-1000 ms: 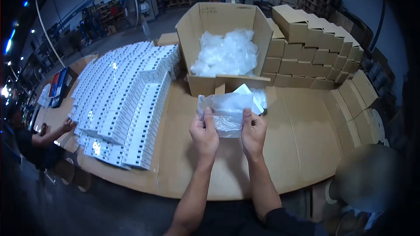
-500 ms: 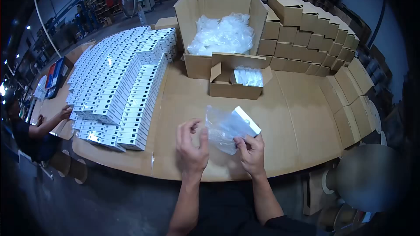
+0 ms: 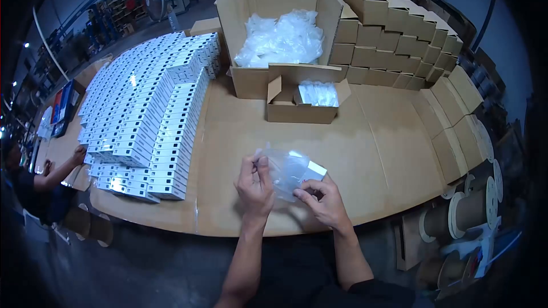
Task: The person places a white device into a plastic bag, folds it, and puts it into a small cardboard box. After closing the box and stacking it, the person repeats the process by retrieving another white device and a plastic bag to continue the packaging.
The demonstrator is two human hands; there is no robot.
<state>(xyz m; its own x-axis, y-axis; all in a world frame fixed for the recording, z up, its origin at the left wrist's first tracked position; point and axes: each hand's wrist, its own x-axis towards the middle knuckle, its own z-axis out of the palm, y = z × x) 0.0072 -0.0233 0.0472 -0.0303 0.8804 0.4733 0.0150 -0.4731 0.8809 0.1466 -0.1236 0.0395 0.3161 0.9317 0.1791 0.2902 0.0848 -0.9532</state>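
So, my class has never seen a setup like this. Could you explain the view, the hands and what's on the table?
There's no machine here: a person works with bare hands, seen from a camera worn on the head, looking forward and down. The left hand pinches the edge of a clear bag. The right hand holds a white box, which looks partly inside the bag. On the brown table, white boxes are stacked at the left. Beyond the hands sits a small open carton, with a big carton of clear plastic behind it.
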